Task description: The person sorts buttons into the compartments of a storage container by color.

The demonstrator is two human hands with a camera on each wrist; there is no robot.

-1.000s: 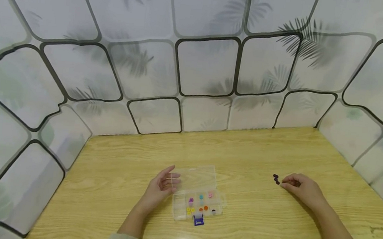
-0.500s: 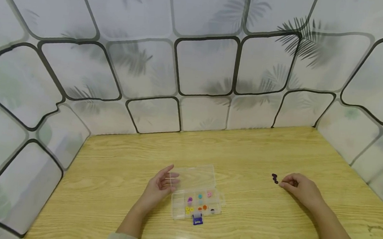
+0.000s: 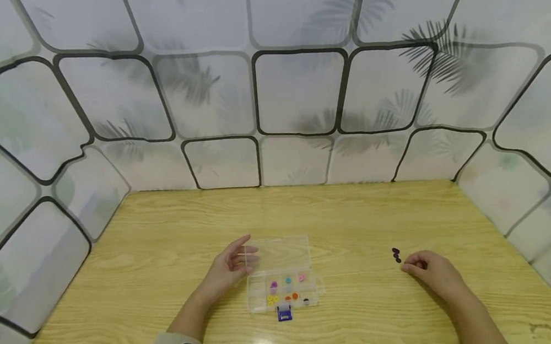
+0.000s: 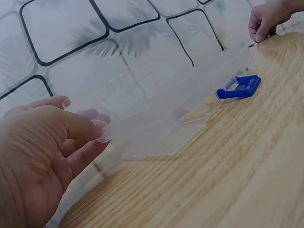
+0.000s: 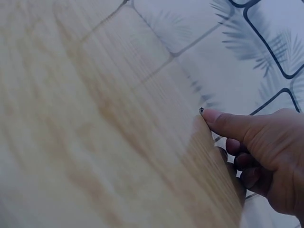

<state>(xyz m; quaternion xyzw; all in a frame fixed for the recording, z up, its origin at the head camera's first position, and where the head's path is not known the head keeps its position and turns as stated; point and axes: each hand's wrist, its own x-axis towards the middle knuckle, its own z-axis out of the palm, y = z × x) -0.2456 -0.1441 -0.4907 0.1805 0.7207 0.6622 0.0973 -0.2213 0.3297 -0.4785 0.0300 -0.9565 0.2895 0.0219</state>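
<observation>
A clear compartment box (image 3: 255, 301) with a blue clasp (image 3: 284, 313) lies with its lid (image 3: 280, 253) raised on the wooden table. My left hand (image 3: 226, 267) holds the lid's left edge, thumb in front and fingers seen through the plastic; in the left wrist view the thumb meets the edge. At the right, my right hand (image 3: 437, 273) is lowered to the table, thumb and forefinger together. A small dark piece (image 5: 201, 110) shows at the thumb tip in the right wrist view. Several dark purple round pieces (image 3: 396, 255) lie just left of those fingertips.
Inside the box are small yellow pieces (image 3: 272, 299), orange pieces (image 3: 295, 296), a purple piece (image 3: 273, 285), a blue piece (image 3: 288, 280) and a pink piece (image 3: 302, 277). A patterned wall covering (image 3: 297, 96) encloses the table's back and sides.
Both hands, the box and the dark pieces stay almost where they were. Only a slight shift of the head view shows.
</observation>
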